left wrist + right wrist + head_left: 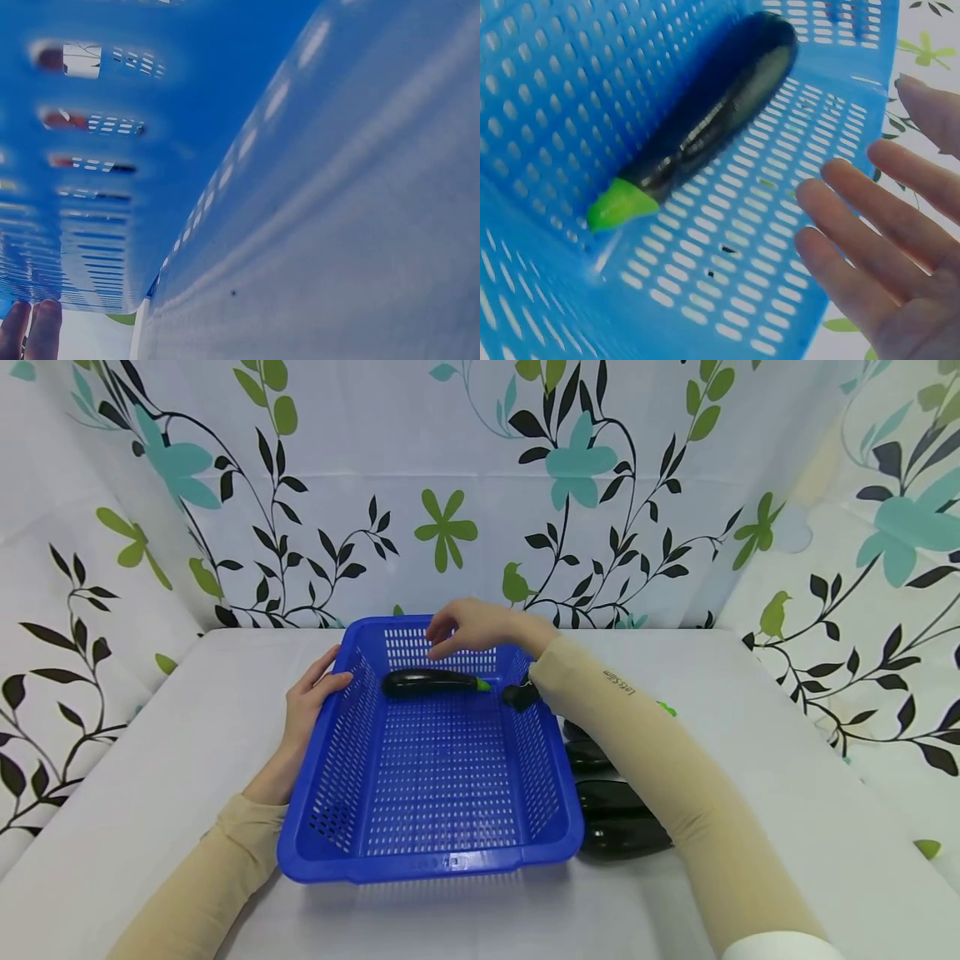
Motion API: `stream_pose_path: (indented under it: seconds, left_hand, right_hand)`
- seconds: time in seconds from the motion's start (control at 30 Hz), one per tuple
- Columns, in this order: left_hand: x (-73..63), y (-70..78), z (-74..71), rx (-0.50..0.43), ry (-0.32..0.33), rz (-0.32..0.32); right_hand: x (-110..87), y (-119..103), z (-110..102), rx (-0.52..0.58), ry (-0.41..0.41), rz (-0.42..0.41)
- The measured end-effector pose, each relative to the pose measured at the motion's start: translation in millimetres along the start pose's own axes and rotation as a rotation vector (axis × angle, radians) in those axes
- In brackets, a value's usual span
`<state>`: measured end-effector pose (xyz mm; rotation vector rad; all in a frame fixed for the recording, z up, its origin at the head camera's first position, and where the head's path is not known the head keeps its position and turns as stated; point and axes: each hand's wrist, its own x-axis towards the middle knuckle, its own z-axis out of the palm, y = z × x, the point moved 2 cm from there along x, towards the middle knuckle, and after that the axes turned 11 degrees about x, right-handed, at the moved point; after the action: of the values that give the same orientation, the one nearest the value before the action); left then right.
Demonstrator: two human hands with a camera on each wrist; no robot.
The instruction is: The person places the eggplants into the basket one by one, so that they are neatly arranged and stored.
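Lettered beige sleeve (675,777) crosses above the right rim of a blue perforated plastic basket (420,865), its near end meeting white clothing (780,946). Inside the basket, a glossy, blackish eggplant (427,682) lies on its side along the far wall, its bright green stem end (483,685) towards the basket's right wall. Over the far part of the basket hangs the right hand (476,627), apart from the eggplant, its fingers loosely extended and holding nothing. At the basket's left rim, the left hand (306,702) grips the edge, thumb laid over the top and fingers along the outside; a second beige sleeve (232,847) covers that forearm. By the basket's right wall, under the right wrist, shows a small black object (520,695), too covered to identify. Just right of the basket lie more eggplants (622,837), side by side and partly hidden by the sleeve, so their number is unclear. Under the basket spreads white cloth (810,827); behind it hangs leaf-and-flower printed fabric (420,443).
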<state>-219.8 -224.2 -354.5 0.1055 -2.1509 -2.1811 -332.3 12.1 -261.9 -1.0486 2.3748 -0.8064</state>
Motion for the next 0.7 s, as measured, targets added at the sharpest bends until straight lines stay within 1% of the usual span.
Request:
stream_pose_path:
  seconds: [0.33,0.47,0.7]
  left_hand:
    - [0.7,0.6,0.7,0.006,-0.003,-0.008]
    - [1.4,1.1,1.6,0.004,0.004,-0.007]
    - [2.4,1.3,0.5,0.006,0.018,-0.013]
  right_hand:
    - [-17.4,0.9,-14.9,-0.002,-0.032,0.004]
    - [-24.3,2.9,-22.2,0.005,-0.027,0.009]
    - [-34.6,8.3,-33.9,0.036,0.006,0.011]
